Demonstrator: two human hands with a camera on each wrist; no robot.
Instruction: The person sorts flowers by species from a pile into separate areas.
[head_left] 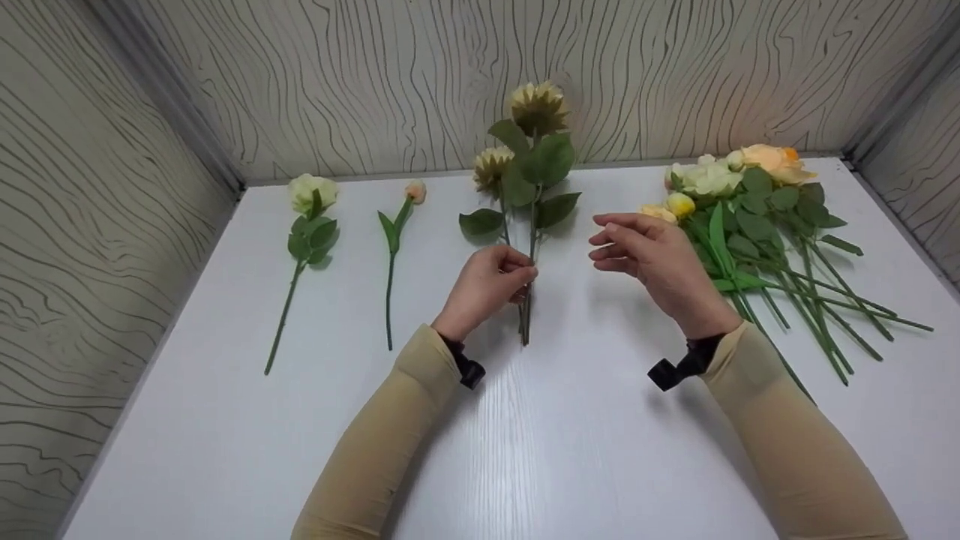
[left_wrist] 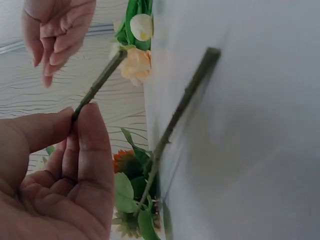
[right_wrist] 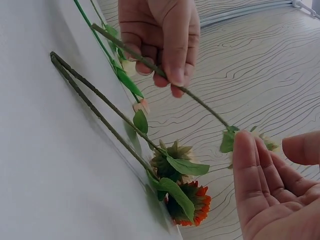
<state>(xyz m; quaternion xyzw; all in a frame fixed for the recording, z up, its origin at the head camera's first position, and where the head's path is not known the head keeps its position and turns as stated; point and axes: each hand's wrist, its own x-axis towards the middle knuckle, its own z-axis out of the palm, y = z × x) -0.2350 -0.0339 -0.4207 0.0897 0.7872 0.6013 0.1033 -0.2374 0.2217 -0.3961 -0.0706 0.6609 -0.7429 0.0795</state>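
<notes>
Though hidden overhead, orange petals (right_wrist: 197, 202) underneath

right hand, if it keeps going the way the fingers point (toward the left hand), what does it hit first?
Probably the sunflower stem that the left hand pinches. The right hand points leftward at it across bare table; its height is unclear.

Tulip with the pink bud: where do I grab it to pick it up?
Probably the tulip's bare lower stem, pinched from above. It lies flat on the table, straight and leafless there, with bare surface either side; the bud and leaf sit at the far end.
</notes>
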